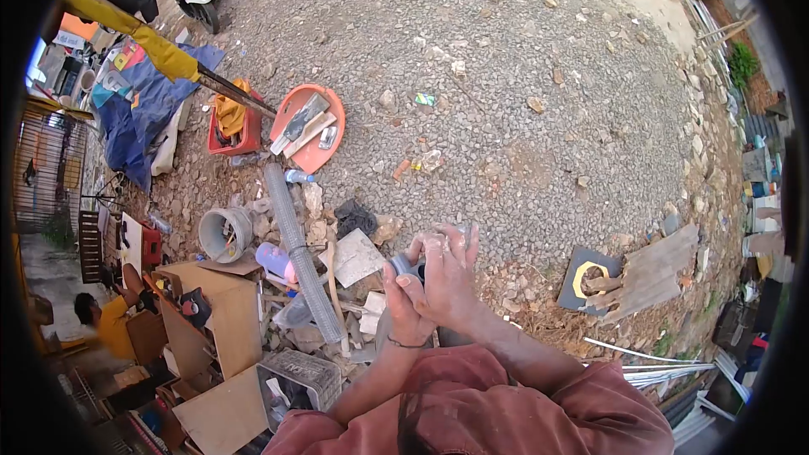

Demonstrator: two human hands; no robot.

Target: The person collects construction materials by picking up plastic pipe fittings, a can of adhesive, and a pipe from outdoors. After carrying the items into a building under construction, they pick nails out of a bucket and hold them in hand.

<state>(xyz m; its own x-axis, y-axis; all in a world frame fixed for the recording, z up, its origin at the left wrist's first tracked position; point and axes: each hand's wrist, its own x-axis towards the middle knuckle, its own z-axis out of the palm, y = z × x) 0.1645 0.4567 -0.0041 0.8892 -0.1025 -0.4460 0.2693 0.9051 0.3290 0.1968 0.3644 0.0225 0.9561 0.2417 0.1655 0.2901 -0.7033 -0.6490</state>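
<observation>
1. Eyes on the hands: a small grey piece point(402, 264) sits up between them, raised in front of the body above the gravel's point(506, 59) near edge. It looks short and rounded; its exact shape is hidden.

2. The left hand point(404, 307) has it pinched, thumb and fingers closed around it from below. The right hand point(449, 282) is pressed in close, fingers bent and dusty; whether those fingers actually grip the piece, I cannot tell.

3. Handling it well, I'd judge, means a steady left pinch, with the right hand doing the fine adjusting. Those powdery fingers could slip, so firm, even pressure beats a hard squeeze, and fingertips are best kept off any edge.

4. Over to the containers! Toward the gravel's left edge lies an orange basin point(335, 109): boards point(310, 135) slant across it, and a small silvery item point(328, 136) sits near its right rim.

5. Right beside its left rim, a red box point(232, 148) bulges with orange-yellow cloth point(230, 114), heaped at its top edge.

6. Nearer the body, a grey bucket point(246, 223) leans with its mouth showing; small mixed things lie inside, too small to name.

7. Lower still, a plastic crate point(324, 386) holds dark stuff and a pale strip near its left edge.
</observation>
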